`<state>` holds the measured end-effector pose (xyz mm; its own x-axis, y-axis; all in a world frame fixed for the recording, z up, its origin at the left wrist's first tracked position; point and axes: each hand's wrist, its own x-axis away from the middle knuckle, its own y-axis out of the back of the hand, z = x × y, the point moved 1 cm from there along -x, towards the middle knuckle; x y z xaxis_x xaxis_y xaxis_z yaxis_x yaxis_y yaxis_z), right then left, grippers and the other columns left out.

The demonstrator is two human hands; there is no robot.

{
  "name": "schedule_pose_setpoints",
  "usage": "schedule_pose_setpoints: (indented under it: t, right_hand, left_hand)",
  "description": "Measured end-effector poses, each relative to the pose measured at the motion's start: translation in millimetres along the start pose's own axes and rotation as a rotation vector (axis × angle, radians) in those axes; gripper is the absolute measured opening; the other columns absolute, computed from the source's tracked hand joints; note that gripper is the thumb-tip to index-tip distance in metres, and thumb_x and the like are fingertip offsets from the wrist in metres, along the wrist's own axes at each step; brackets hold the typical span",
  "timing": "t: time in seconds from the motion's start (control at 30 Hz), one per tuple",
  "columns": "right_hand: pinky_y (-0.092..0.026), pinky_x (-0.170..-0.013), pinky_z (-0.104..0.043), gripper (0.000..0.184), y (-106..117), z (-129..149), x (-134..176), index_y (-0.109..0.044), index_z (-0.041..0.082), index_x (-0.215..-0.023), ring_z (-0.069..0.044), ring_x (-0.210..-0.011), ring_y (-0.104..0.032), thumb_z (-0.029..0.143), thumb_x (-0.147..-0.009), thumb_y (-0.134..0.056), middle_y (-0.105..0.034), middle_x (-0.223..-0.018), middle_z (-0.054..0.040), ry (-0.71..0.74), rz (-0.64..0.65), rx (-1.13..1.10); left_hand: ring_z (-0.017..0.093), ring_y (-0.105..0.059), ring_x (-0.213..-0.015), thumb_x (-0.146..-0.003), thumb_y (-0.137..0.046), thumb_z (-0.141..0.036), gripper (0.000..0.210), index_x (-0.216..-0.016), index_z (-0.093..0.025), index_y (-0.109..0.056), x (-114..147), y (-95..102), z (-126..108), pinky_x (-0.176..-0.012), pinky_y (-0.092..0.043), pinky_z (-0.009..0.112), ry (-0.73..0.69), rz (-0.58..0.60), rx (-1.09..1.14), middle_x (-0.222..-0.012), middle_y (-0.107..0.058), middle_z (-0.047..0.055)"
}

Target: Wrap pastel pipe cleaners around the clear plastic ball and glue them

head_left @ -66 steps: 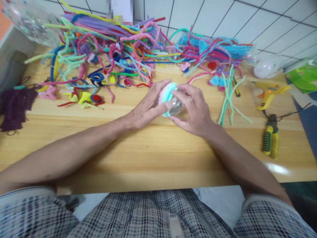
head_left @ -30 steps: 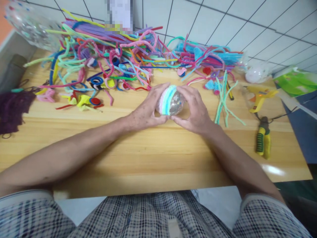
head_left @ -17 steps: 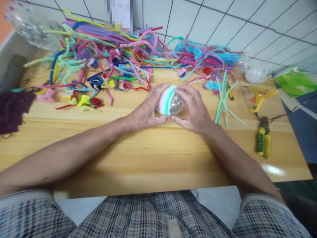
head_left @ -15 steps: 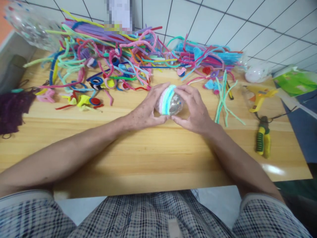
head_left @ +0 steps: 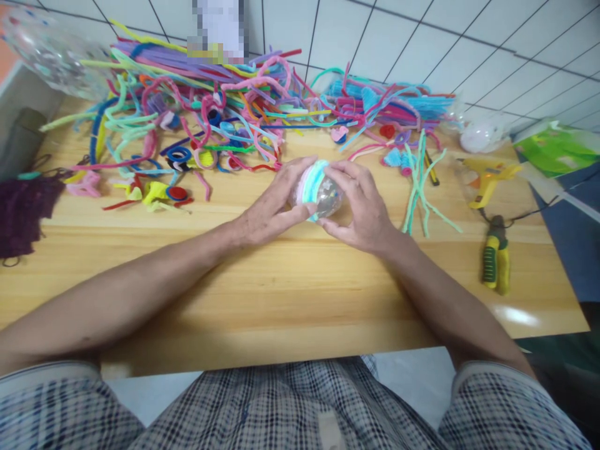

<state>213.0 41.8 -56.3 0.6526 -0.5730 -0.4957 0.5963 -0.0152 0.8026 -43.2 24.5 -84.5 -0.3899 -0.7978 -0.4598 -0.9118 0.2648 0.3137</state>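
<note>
The person sits at the desk (head_left: 290,294) with both forearms laid across it, converging on a clear ball (head_left: 323,195) held just above the desk's middle. The ball is wrapped on its left half with bands (head_left: 309,181) of pink, lilac and turquoise pipe cleaner; its right half is bare and transparent.

The left hand (head_left: 272,206) comes in from the left of the ball, palm turned toward it, fingers arched over the top of the wrapped side and the thumb pressed along the ball's lower front. It grips the ball. The right hand (head_left: 363,209) comes in from the right of the ball, fingers curled over the clear half with the fingertips meeting the edge of the bands, the thumb reaching under toward the left thumb. It also grips the ball, so the ball is clasped between the two hands; whether it touches the desk cannot be told.

Behind the ball, along the tiled wall, lies a wide heap (head_left: 225,106) of pipe cleaners in many colours. Right of the ball, near the right hand, lie a few mint-green stems (head_left: 419,194). Farther right of the ball are a yellow glue gun (head_left: 487,181) and, nearer the desk's front edge, green-and-yellow pliers (head_left: 497,259). Well left of the ball, at the desk's edge, sits a dark purple bundle (head_left: 23,209). Below the desk, checked fabric covers the person's lap.
</note>
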Motion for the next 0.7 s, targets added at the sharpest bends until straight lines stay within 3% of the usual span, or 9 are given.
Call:
schedule_pose_setpoints:
  t: [0.17,0.27,0.4,0.7]
  right_hand:
    - [-0.047,-0.131,-0.077,0.097,-9.3,3.9,3.0,-0.031,0.031,-0.178,-0.047,-0.156,-0.059,0.056,-0.097,-0.079,-0.059,-0.169,-0.0185,0.080,-0.037,0.012]
    - [-0.051,-0.129,-0.075,0.098,-14.2,6.6,4.8,-0.028,0.031,-0.179,-0.046,-0.153,-0.062,0.059,-0.099,-0.077,-0.062,-0.166,-0.0183,0.135,-0.090,0.011]
    - [-0.051,-0.130,-0.075,0.095,-15.0,8.4,5.9,-0.031,0.030,-0.178,-0.046,-0.153,-0.063,0.059,-0.100,-0.076,-0.063,-0.165,-0.0180,0.104,-0.060,0.011]
    - [-0.052,-0.128,-0.074,0.108,-13.0,5.4,4.6,-0.021,0.028,-0.181,-0.046,-0.153,-0.063,0.062,-0.097,-0.080,-0.062,-0.166,-0.0218,0.127,-0.064,0.029]
  left_hand:
    - [0.034,-0.066,-0.145,-0.108,-0.067,-0.068,0.066,-0.161,-0.030,-0.054,3.2,-0.6,-6.1,-0.125,-0.057,0.051,0.118,-0.074,0.160,-0.157,-0.066,0.011]
    - [0.033,-0.067,-0.145,-0.109,-0.064,-0.067,0.062,-0.157,-0.028,-0.058,2.5,-0.3,-8.4,-0.125,-0.058,0.049,0.145,-0.094,0.179,-0.155,-0.068,0.010]
    - [0.033,-0.067,-0.145,-0.108,-0.067,-0.066,0.060,-0.153,-0.026,-0.064,-0.1,-0.6,-10.5,-0.127,-0.055,0.049,0.175,-0.105,0.157,-0.153,-0.070,0.010]
    - [0.029,-0.071,-0.123,-0.100,-0.078,-0.067,0.059,-0.140,-0.025,-0.067,0.0,-4.3,-15.9,-0.110,-0.062,0.043,0.195,-0.159,0.251,-0.133,-0.074,0.008]
